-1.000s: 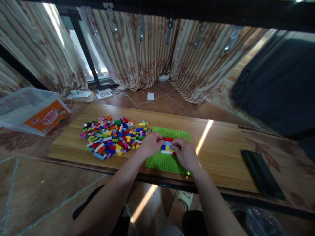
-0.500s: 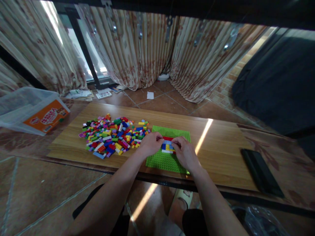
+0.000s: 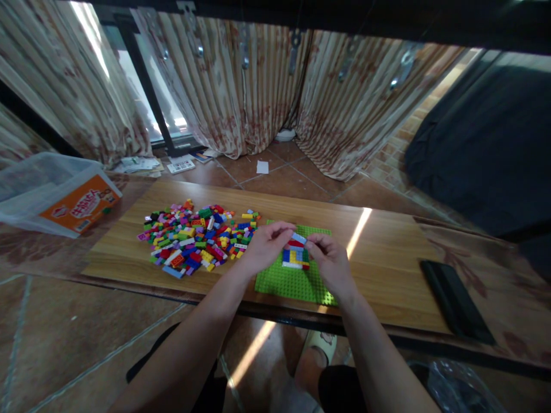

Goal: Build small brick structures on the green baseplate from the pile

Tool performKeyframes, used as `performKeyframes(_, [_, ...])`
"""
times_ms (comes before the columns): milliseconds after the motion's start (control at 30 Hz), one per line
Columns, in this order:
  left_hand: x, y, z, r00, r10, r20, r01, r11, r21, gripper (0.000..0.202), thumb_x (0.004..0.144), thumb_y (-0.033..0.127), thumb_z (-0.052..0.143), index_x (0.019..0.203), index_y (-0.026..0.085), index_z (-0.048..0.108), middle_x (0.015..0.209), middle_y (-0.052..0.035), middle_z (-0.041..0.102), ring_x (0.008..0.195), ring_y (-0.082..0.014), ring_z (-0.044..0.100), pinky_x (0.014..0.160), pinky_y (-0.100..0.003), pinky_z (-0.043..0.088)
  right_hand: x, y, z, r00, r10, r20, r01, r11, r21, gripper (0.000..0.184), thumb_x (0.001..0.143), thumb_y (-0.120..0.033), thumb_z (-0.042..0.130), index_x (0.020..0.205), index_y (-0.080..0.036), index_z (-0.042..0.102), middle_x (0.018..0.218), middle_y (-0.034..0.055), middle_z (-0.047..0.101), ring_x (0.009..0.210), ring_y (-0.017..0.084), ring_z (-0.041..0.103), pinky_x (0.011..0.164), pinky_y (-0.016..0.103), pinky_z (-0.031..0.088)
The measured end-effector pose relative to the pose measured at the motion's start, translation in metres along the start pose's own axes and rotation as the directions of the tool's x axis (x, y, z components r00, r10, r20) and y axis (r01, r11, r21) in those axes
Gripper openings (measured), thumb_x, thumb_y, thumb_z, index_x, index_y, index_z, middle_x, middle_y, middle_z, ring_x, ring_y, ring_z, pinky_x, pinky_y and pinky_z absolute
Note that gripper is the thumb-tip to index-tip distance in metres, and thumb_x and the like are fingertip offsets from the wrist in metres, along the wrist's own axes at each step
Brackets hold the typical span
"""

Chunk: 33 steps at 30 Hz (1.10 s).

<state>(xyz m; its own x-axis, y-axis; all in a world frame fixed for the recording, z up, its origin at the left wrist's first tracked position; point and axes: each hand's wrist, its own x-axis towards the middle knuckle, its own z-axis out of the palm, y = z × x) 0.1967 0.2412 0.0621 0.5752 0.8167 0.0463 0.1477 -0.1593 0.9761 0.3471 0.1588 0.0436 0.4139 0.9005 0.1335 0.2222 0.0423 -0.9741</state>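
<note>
Pinching a pale-blue brick (image 3: pixel 298 237) between their fingertips, left hand (image 3: pixel 266 248) and right hand (image 3: pixel 332 263) meet just above the brick stack (image 3: pixel 295 258) on the green baseplate (image 3: pixel 287 282), at the near edge of the wooden board (image 3: pixel 387 269); both hands hide part of the plate's far edge; loose brick pile (image 3: pixel 196 238) just left of the plate; clear plastic box (image 3: pixel 51 195) off the far-left corner; black flat case (image 3: pixel 456 301) by the right edge, well apart

It looks like a room in a home: long patterned curtains (image 3: pixel 241 86) hang over a window (image 3: pixel 129 86), papers (image 3: pixel 142 165) lie on the terracotta tile floor (image 3: pixel 284 178), and a low wooden bench (image 3: pixel 387 258) carries a pile of toy bricks (image 3: pixel 198 238) and a green baseplate (image 3: pixel 293 281).
</note>
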Motion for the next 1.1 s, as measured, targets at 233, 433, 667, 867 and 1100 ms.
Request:
performKeyframes(233, [-0.008, 0.013, 0.013, 0.988, 0.133, 0.077, -0.125, 0.987, -0.103, 0.036, 0.093, 0.038, 0.044, 0.093, 0.014, 0.070, 0.082, -0.0050, 0.067, 0.074, -0.0132, 0.060, 0.068, -0.024, 0.050, -0.006, -0.007, 0.011, 0.991, 0.085, 0.099, -0.111, 0.947, 0.302, 0.024, 0.073, -0.041, 0.068, 0.083, -0.021, 0.063, 0.063, -0.0031, 0.057, 0.055, 0.010, 0.049, 0.055, 0.024, 0.043])
performKeyframes(433, [-0.011, 0.008, 0.021, 0.972, 0.236, 0.018, -0.237, 0.971, 0.027, 0.022, 0.090, 0.026, 0.052, 0.101, 0.017, 0.070, 0.098, -0.0057, 0.068, 0.093, -0.0153, 0.063, 0.086, -0.026, 0.050, -0.005, -0.008, 0.008, 0.990, 0.124, 0.061, -0.138, 0.905, 0.403, 0.022, 0.070, -0.038, 0.071, 0.084, -0.020, 0.069, 0.061, -0.0021, 0.059, 0.055, 0.011, 0.051, 0.054, 0.025, 0.046])
performKeyframes(667, [-0.009, 0.004, 0.011, 0.987, 0.162, 0.018, -0.161, 0.956, 0.245, 0.025, 0.089, 0.018, 0.047, 0.107, 0.018, 0.065, 0.105, -0.0051, 0.070, 0.094, -0.0160, 0.065, 0.087, -0.027, 0.050, -0.001, 0.000, -0.002, 0.991, 0.122, 0.046, -0.129, 0.964, 0.233, 0.025, 0.069, -0.038, 0.073, 0.086, -0.020, 0.071, 0.072, 0.0004, 0.068, 0.060, 0.012, 0.057, 0.061, 0.027, 0.050])
performKeyframes(867, [-0.014, 0.004, 0.008, 0.984, 0.162, 0.076, -0.178, 0.918, 0.355, 0.022, 0.088, 0.018, 0.050, 0.104, 0.019, 0.064, 0.106, -0.0037, 0.070, 0.096, -0.0164, 0.064, 0.089, -0.028, 0.048, -0.004, 0.009, -0.001, 0.991, 0.056, 0.119, -0.051, 0.998, -0.047, 0.021, 0.077, -0.037, 0.066, 0.087, -0.020, 0.071, 0.083, 0.0033, 0.072, 0.075, 0.018, 0.065, 0.071, 0.031, 0.051])
performKeyframes(1100, [-0.016, -0.006, -0.006, 0.994, 0.056, 0.093, -0.095, 0.862, 0.497, 0.016, 0.084, 0.016, 0.052, 0.089, 0.017, 0.067, 0.090, -0.0037, 0.071, 0.084, -0.0167, 0.063, 0.079, -0.027, 0.048, -0.007, 0.009, -0.013, 0.972, -0.131, 0.195, 0.209, 0.861, -0.464, 0.018, 0.086, -0.028, 0.055, 0.088, -0.023, 0.072, 0.087, 0.0030, 0.068, 0.080, 0.017, 0.063, 0.077, 0.031, 0.047])
